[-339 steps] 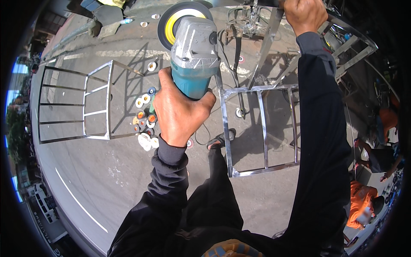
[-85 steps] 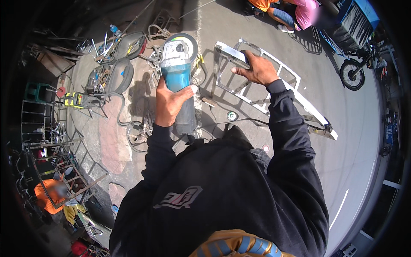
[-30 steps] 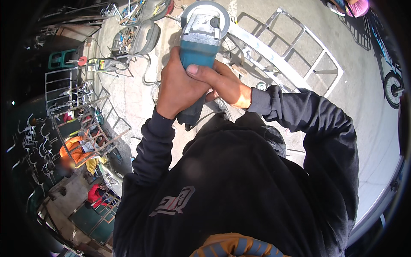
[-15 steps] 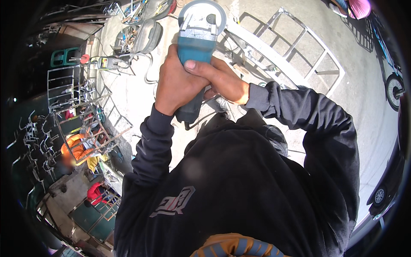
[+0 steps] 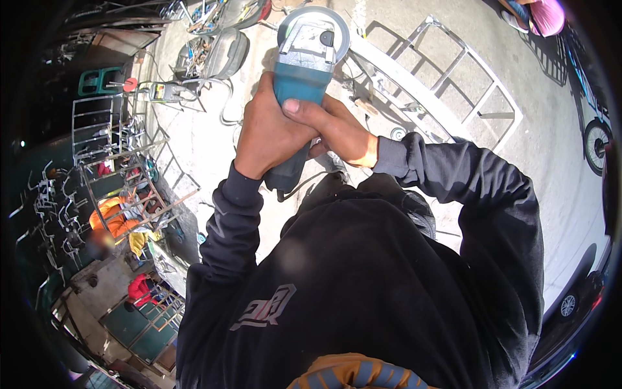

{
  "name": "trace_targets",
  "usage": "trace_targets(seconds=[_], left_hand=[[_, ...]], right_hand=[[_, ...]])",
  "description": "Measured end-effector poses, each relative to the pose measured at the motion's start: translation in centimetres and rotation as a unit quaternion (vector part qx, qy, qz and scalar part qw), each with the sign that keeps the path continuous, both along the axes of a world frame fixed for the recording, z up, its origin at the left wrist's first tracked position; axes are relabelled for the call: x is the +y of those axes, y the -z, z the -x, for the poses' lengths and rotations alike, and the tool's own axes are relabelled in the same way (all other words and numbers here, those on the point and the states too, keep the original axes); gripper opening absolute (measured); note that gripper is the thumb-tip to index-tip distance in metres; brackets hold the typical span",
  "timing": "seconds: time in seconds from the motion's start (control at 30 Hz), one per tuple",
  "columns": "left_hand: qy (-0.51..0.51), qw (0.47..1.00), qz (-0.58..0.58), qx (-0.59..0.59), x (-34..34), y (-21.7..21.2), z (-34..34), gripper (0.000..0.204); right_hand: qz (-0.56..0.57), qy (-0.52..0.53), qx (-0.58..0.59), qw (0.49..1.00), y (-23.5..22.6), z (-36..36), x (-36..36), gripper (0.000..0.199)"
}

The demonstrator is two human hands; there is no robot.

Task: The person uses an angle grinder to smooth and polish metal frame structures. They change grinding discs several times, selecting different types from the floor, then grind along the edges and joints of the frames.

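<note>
A teal angle grinder (image 5: pixel 302 81) with a grey disc and metal guard is held up in front of me, disc end away from my body. My left hand (image 5: pixel 269 136) wraps round its body from the left. From the right, my right hand (image 5: pixel 343 133) closes on the same body, its thumb lying across the top by the left hand. The dark rear part of the grinder (image 5: pixel 288 174) shows below my hands, with a cord running off it. Whether the disc spins cannot be told. My palms and several fingers are hidden.
A pale welded metal frame (image 5: pixel 405 84) lies on the ground beyond my right hand. Left of the grinder are a welding machine (image 5: pixel 162 92), a green stool (image 5: pixel 100 82) and upright metal frames. A person in orange (image 5: pixel 115 217) works there. A bicycle wheel (image 5: pixel 596 142) stands far right.
The grinder and both hands sit slightly lower and further right in the picture, grip unchanged. The dark car at the far right has shifted downward in the view.
</note>
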State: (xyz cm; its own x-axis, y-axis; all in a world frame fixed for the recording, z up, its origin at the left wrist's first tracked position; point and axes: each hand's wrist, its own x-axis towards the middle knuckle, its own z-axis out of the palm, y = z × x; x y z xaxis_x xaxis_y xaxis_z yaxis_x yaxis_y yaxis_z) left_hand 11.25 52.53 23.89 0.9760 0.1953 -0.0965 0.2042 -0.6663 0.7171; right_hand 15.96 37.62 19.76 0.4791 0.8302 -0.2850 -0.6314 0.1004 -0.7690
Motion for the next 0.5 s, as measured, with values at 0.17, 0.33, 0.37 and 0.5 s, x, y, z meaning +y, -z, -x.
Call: trace_targets(seconds=[0.17, 0.33, 0.37, 0.5], left_hand=[[0.000, 1.000, 0.005, 0.001, 0.0, -0.1, 0.0, 0.067], [-0.022, 1.000, 0.005, 0.015, 0.1, -0.6, -0.6, 0.065], [-0.017, 1.000, 0.009, 0.023, 0.1, -0.7, -0.6, 0.067], [-0.004, 1.000, -0.011, 0.001, -0.2, -0.7, -0.3, 0.064]], right_hand=[[0.021, 0.000, 0.011, 1.000, 0.0, 0.0, 0.3, 0.088], [-0.002, -0.021, 0.000, 1.000, -0.1, -1.0, 0.2, 0.089], [-0.006, -0.018, -0.003, 1.000, -0.1, -1.0, 0.2, 0.089], [0.001, 0.006, -0.018, 1.000, -0.4, -0.2, 0.2, 0.090]])
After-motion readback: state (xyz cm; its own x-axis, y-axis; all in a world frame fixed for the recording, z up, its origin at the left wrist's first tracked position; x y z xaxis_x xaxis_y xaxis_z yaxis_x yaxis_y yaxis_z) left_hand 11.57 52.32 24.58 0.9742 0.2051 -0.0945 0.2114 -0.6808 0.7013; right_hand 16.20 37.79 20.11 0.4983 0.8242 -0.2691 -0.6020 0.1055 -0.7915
